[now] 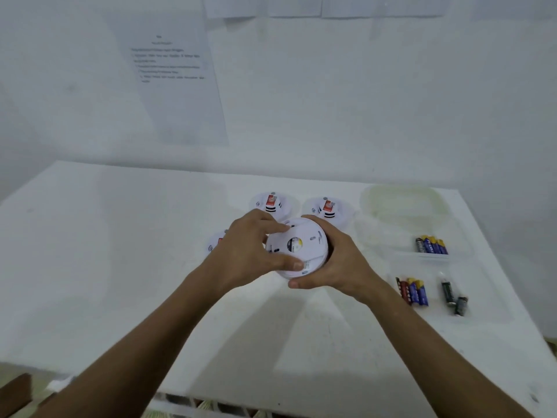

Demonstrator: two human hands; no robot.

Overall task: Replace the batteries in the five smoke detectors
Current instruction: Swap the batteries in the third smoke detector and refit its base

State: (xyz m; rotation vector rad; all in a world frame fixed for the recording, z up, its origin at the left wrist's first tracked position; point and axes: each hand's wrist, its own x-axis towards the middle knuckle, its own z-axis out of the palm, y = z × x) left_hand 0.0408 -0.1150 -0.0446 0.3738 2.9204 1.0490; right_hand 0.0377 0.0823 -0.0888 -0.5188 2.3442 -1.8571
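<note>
Both hands clasp a white smoke detector [297, 247] above the bench [120, 267], underside up: the left hand [250, 254] spreads curled fingers over its base, the right hand [334, 263] cups its rim. Three more detectors [272, 203] lie just behind. Loose batteries [414, 291] lie well apart to the right, others in a clear tray [465, 245].

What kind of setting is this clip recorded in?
Probably a staged indoor workbench rather than a lived-in home: a plain white table against a bare white wall, a printed instruction sheet stuck to it, and loose blue batteries laid out beside the round white smoke detector held in both hands.
</note>
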